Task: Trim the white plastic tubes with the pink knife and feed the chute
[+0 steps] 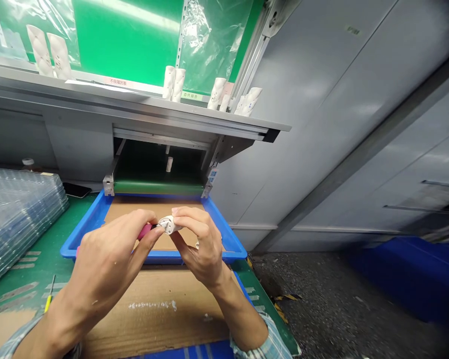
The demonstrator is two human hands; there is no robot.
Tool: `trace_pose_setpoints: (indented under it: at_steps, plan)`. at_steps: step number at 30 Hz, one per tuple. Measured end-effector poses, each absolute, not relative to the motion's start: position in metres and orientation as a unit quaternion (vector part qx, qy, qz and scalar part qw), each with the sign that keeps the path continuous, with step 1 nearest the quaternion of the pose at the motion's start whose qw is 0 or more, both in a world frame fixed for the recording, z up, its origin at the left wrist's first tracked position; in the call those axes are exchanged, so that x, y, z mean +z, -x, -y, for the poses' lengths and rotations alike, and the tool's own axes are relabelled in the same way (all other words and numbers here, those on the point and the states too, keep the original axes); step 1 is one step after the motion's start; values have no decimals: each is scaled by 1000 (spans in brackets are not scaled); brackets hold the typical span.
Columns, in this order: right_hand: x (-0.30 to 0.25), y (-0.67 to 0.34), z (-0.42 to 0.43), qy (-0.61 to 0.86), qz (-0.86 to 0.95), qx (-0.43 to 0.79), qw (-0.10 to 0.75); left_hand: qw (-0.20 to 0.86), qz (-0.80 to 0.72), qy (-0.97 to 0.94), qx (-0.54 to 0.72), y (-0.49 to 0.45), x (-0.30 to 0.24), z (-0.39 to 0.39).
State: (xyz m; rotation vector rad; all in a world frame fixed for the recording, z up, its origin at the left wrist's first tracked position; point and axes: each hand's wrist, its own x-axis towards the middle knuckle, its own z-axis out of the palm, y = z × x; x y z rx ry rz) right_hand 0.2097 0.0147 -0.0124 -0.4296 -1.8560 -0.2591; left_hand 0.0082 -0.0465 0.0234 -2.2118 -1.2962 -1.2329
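My left hand (108, 264) grips a pink-handled tool (145, 231), and its dark tip meets a small white plastic part (169, 225). My right hand (199, 244) pinches that part between thumb and fingers, so much of it is hidden. Both hands hover above a blue plastic tray (153, 257) lined with brown cardboard (157, 207). I cannot tell whether either hand touches the tray. A small yellow-handled screwdriver (49, 295) lies on the green bench mat (37, 249), left of my left forearm.
Stacked clear plastic trays (18, 219) stand at the bench's left. Brown cardboard (153, 314) lies under my forearms. White cylindrical parts (174, 85) stand on a grey shelf (134, 107) overhead, which overhangs the tray. Grey cabinet panels (303, 124) rise to the right, above a speckled floor (314, 294).
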Motion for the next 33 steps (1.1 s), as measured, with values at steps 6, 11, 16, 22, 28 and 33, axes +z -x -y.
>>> trace_pose_setpoints:
  at_steps: [6, 11, 16, 22, 28, 33]
  plan:
    - [-11, -208, -13, 187, 800, -94, 562, 221, 447, 758, -420, -3, 19, 46]
    - [-13, -207, -11, 194, 789, 56, 580, 235, 432, 740, -458, 2, 23, 46]
    - [-18, -207, -10, 158, 782, 152, 583, 76, 373, 803, -457, 4, 26, 41]
    - [-18, -208, -9, 122, 794, 144, 579, -32, 341, 823, -453, 6, 21, 37]
    - [-15, -209, -7, 76, 809, 131, 568, -52, 325, 834, -443, 10, 22, 40]
    - [-11, -210, -5, 44, 817, 131, 560, -60, 301, 847, -433, 10, 27, 43]
